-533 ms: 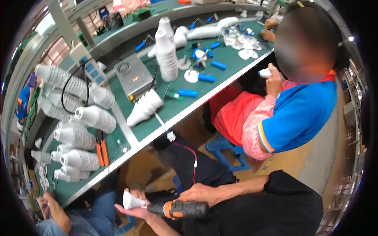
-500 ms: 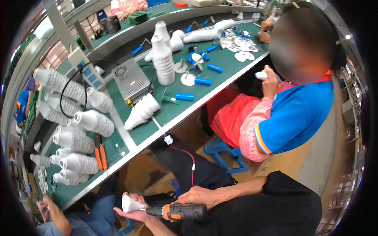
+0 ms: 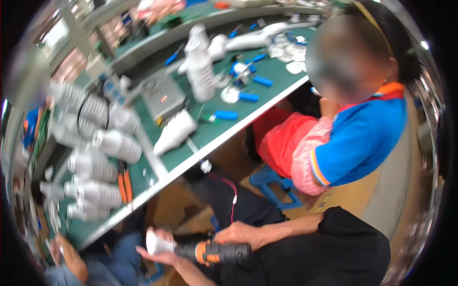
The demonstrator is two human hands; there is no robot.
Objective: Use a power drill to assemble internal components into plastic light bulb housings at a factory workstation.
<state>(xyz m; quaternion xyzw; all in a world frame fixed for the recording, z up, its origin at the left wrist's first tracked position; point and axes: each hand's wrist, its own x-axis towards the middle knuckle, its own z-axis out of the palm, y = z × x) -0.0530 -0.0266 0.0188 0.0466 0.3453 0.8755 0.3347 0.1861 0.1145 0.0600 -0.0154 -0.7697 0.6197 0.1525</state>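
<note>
My left hand [image 3: 164, 257] is palm up at the bottom, holding a white cone-shaped lamp housing [image 3: 156, 242] with its wide round end facing left. Into the housing's narrow end points the front of a black and orange cordless drill [image 3: 222, 252]; whether the bit touches inside is hidden. My right hand [image 3: 238, 233] is closed on the drill from its far side, and the drill hides some of the grip. Both hands are over my lap, off the table's near edge.
A green worktable [image 3: 200, 138] holds stacked white housings [image 3: 98, 193], orange-handled pliers [image 3: 125, 183], a metal power supply [image 3: 163, 97] and blue cylinders [image 3: 226, 115]. A red cable [image 3: 224, 180] hangs off its edge. A co-worker in blue [image 3: 362, 138] sits right; another person's hand [image 3: 71, 257] is lower left.
The view has shifted slightly and blurred. My hands, the drill and the housing keep nearly the same pose. The right co-worker's raised hand has come nearer their face and is partly covered.
</note>
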